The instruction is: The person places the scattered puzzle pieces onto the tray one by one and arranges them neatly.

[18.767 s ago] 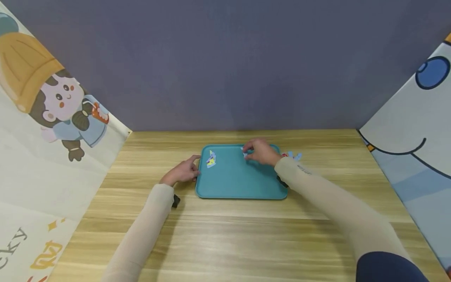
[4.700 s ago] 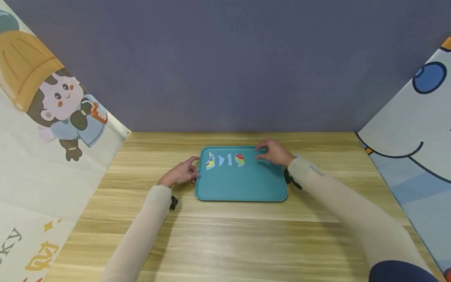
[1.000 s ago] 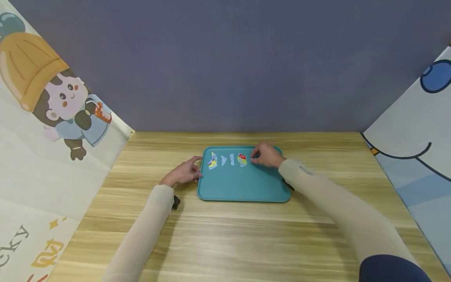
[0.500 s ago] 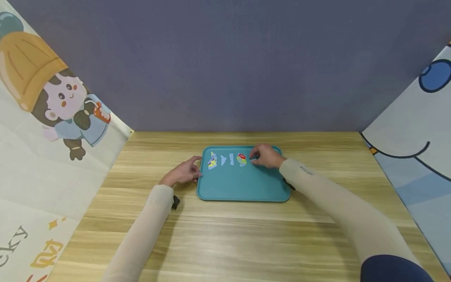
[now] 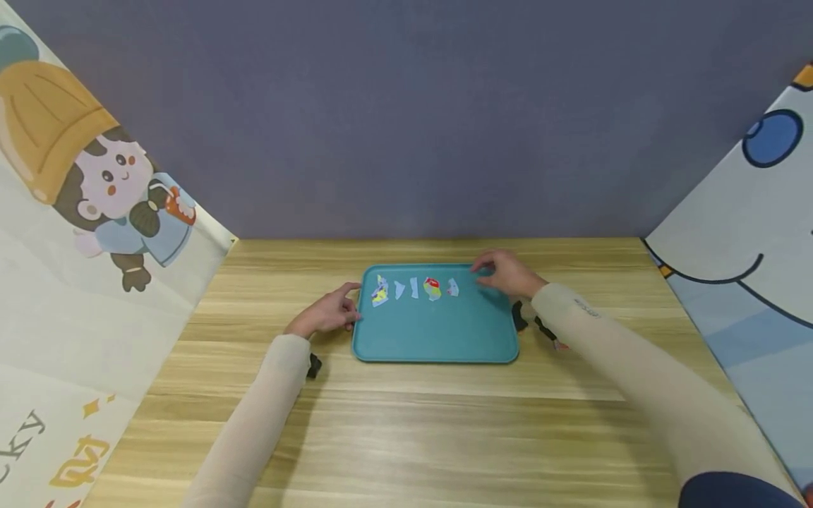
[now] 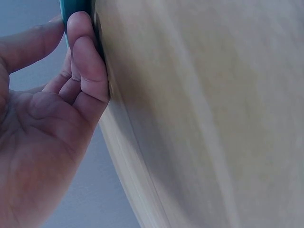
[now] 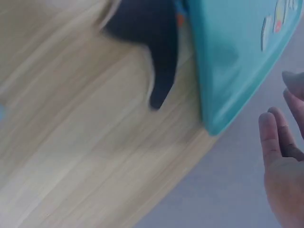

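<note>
Viewed from the head, two beige-sleeved arms (image 5: 273, 398) stretch across a wooden table (image 5: 444, 430), the left hand (image 5: 325, 312) at the left rim of a teal tray (image 5: 438, 331) and the right hand (image 5: 508, 274), its grip released, over the far right corner, while flat printed pieces (image 5: 415, 288) lie in a row across the tray's far half. At the left wrist, the hand holds the tray's edge, thumb against the rim, other fingers curled. From the right wrist, slightly bent fingers reach past the tray's corner.
</note>
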Motion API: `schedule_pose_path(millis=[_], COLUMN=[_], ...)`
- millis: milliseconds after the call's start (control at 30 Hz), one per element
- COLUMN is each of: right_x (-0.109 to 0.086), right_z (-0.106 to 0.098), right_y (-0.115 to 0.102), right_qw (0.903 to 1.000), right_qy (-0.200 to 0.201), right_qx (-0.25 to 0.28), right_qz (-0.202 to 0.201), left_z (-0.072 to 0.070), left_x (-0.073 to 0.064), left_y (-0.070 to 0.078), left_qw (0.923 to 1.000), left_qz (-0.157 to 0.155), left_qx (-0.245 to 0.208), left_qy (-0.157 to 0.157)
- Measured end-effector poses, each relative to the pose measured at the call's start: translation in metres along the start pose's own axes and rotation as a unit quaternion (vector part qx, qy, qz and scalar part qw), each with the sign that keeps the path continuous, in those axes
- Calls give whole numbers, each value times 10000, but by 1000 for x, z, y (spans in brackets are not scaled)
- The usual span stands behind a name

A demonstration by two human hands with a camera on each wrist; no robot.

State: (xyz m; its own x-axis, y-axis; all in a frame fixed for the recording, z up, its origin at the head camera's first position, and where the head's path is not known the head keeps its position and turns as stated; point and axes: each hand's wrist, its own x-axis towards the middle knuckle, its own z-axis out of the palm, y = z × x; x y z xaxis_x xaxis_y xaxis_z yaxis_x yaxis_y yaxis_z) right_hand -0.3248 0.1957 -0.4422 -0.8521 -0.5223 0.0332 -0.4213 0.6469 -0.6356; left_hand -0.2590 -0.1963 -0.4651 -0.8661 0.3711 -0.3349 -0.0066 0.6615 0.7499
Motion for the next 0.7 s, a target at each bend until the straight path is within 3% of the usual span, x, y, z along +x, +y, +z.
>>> schedule_pose_path(millis=[233, 700], right_x=[-18, -55], right_z=[-16, -34], right_y=[18, 32], right_qw=[9998, 9991], right_qy=[168, -99], right_qx=[-74, 35], right_qz=[-115, 406], left_z=[-1, 0], left_x=[-1, 0], left_y=[1, 0], left_qw=[10000, 10000], left_qz=[59, -56], left_qx=[72, -14], left_qy=[-25, -6])
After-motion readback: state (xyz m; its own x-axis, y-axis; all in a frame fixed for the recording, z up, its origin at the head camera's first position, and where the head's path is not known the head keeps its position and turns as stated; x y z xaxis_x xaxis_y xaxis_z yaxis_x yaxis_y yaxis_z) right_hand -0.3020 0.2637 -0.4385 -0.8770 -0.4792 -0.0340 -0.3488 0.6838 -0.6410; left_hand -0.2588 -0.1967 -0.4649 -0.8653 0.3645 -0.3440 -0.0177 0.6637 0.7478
